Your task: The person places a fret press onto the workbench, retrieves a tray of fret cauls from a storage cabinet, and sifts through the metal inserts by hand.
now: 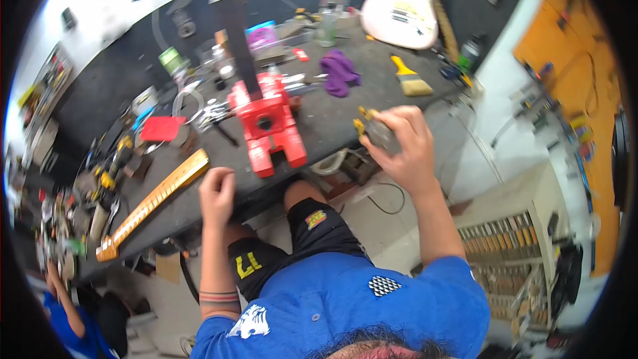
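Note:
My right hand [413, 149] is raised off the bench's front edge, thumb and fingers pinching a grey rounded object with yellow prongs [380, 134]; its exact kind is unclear. My left hand [216, 189] is curled closed at the bench edge, with nothing visible in it. Just beyond it lies a guitar neck [159, 198] with a light fretboard, slanting across the bench. Between my hands stands a red vise [266, 119], a long dark flat bar [238, 43] rising from it. Past my right hand lie a yellow-handled paintbrush [412, 78] and a purple cloth [340, 73].
A white guitar body [402, 6] rests at the back of the dark bench [319, 110]. A yellow-black drill [116, 161], a red tray [162, 128] and many tools crowd the left. A co-worker's arm [66, 302] shows lower left. A metal rack [505, 246] stands right.

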A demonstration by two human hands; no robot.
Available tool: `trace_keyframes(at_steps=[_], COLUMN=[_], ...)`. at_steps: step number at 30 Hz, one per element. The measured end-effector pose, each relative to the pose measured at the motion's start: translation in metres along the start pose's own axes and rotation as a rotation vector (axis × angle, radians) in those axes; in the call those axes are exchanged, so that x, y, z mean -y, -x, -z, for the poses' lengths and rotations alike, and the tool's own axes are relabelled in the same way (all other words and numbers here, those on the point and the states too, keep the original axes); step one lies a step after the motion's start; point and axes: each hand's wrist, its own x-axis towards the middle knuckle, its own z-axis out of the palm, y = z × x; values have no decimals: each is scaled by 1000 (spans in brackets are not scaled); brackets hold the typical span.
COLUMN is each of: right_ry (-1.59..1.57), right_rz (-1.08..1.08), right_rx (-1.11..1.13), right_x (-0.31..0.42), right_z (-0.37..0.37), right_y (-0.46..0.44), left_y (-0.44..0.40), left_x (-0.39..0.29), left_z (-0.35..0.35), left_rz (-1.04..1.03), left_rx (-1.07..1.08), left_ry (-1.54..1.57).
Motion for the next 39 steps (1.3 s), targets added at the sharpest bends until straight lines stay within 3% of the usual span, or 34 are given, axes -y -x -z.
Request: trace_keyframes(at_steps=[2,4,6,8,9,11,14,16,17,18,19,20,23,26,29,31,33,35,39], right_ry=[-114,-287,-437,-552,-599,-677,-664,-831,-795,-755,-713,-706,-657,-496,-292,-216,-117,-68,5], right_rz=[28,31,40,46,47,55,131,-146,-259,-372,-483,-539,-663,-630,-566,-597,-553,-552,-534], right_rx=[51,119,203,271,300,296,170,27,-8,-44,-81,-94,-76,28,60,121,125,125,127], right_x=[23,49,71,95,106,119,111,72,54,37,20,3,-57,-126,-151,-175,-164,-148,-144], right_z=[1,-8,-19,-39,-47,-60,-72,-83,-87,-91,-97,-107,-146,-188,-212,-229,-241,-238,-239], right_y=[-3,0,13,18,19,16,3,20,22,22,21,20,22,40,49,61,62,60,65], left_y=[17,39,59,94,112,124,135,134,138,133,137,141,165,186,141,93,46,-6,-76], left_x=[-25,-72,-69,-64,-55,-53,-37,-38,-36,-30,-34,-27,-20,6,13,-42,-31,20,90], left_z=[-18,-33,-52,-60,-61,-33,35,92,127,159,198,238,349,417,407,368,375,406,460], left_rz=[-249,-348,-536,-344,-105,43,-113,-164,-70,-132,1,24,189,398,68,425,444,265,287], left_rx=[109,310,415,500,544,400,-118,-526,-654,-769,-913,-1016,-1187,-1117,-997,-759,-607,-640,-647], left_ry=[-131,-84,-51,83,112,223,35,-50,-67,216,140,263,197,-86,-836,-775,-828,-984,-930])
